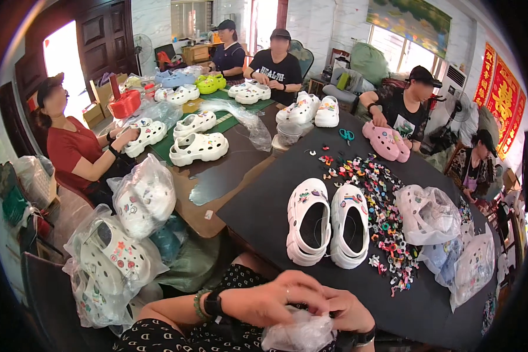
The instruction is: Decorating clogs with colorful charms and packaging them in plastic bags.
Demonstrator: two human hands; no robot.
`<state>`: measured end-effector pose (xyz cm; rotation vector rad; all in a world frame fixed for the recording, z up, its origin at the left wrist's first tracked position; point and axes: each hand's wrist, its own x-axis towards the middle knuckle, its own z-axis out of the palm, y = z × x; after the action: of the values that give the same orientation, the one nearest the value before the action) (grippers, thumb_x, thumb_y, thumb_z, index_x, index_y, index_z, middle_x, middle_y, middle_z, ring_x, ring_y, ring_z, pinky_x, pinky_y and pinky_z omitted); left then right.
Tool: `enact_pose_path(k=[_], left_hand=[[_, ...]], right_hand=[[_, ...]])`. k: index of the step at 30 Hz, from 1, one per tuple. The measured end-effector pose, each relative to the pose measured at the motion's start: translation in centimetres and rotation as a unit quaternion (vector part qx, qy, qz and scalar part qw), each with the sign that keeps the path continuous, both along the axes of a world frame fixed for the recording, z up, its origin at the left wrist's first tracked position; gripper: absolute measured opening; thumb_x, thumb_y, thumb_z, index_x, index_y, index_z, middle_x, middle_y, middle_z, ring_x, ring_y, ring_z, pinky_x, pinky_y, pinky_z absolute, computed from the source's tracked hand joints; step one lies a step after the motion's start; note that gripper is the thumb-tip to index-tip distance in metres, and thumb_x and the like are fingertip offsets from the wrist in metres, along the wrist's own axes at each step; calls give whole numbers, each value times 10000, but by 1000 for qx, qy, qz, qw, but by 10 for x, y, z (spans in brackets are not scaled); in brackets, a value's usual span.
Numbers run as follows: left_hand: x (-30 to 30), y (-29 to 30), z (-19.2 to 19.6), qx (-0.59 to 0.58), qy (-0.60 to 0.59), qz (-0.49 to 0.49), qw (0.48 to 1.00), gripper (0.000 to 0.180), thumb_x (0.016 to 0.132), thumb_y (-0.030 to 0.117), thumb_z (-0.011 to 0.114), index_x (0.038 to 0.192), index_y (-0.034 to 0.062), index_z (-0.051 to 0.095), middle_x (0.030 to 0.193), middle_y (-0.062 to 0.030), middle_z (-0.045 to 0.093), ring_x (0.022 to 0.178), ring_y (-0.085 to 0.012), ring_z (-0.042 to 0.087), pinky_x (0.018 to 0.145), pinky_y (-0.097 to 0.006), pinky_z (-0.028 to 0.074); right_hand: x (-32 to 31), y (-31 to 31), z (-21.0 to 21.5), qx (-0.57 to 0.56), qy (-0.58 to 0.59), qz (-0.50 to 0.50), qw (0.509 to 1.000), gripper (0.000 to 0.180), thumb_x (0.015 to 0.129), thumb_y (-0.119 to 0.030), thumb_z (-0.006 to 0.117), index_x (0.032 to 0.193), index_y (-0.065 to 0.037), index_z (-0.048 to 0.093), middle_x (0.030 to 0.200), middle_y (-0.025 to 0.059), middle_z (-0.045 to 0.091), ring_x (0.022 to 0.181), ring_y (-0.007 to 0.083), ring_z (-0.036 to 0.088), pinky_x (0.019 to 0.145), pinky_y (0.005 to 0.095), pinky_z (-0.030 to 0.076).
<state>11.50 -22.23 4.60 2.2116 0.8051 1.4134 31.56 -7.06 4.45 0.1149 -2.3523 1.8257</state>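
My left hand (283, 298) and my right hand (347, 310) are together over my lap at the table's near edge. Between them is a crumpled clear plastic bag (299, 333), with the fingers of both hands bent and closed on its upper part. Whether anything is inside the bag I cannot make out. Just beyond my hands, a left white clog (304, 200) and a right white clog (350, 201) stand side by side on the black tabletop, toes pointing away. Colourful charms decorate their toes. Right of them spreads a heap of small multicoloured shoe charms (387, 232).
Bagged white clogs (428, 214) and bagged blue clogs (443, 255) lie at right. More bagged clogs (120, 252) are piled at my left. Teal scissors (347, 136) lie farther back. Co-workers sit around the tables, one beside pink clogs (386, 142), another holding a white clog (146, 136).
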Motion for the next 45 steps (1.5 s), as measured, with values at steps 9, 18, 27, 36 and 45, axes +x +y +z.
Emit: enact_pose_path(k=[9,18,27,36,45], left_hand=[[-54,-44,-134,-307,257,294,868,426,856,319,740,1212,113,628,1332,-91,557,1307,-305,462,1088,-475,351],[-31,-56,-223,-279,423,282,814,386,855,242,679,1208,97,623,1301,-93,558,1289,-321,448,1097,-547,299],[-11,-98,-139,-506,136,45,851,189,974,155,534,1072,23,627,879,-193,651,822,-359,640,742,-427,508],[-19,-75,-94,-376,186,300,857,306,841,258,745,1027,32,654,971,-156,663,906,-340,644,803,-400,519],[-40,46,-11,-82,81,428,897,262,858,93,689,1097,9,623,1070,-162,658,1012,-345,619,896,-404,489]], right_hand=[[34,-6,-14,2,-11,-264,964,266,641,18,828,887,-23,735,1047,87,619,922,163,610,820,277,472],[22,-15,-15,80,-30,-271,959,292,588,39,812,838,-23,674,1050,79,631,901,165,610,770,278,484],[34,-11,-19,78,-15,-225,971,302,650,10,825,874,-50,632,1135,39,611,850,111,594,632,225,459],[23,-8,-16,59,11,-221,974,271,695,-3,811,899,-44,636,1111,43,604,768,82,555,601,219,437],[29,30,10,159,101,-464,866,275,664,-20,787,920,-14,686,1034,76,672,771,131,610,620,246,460]])
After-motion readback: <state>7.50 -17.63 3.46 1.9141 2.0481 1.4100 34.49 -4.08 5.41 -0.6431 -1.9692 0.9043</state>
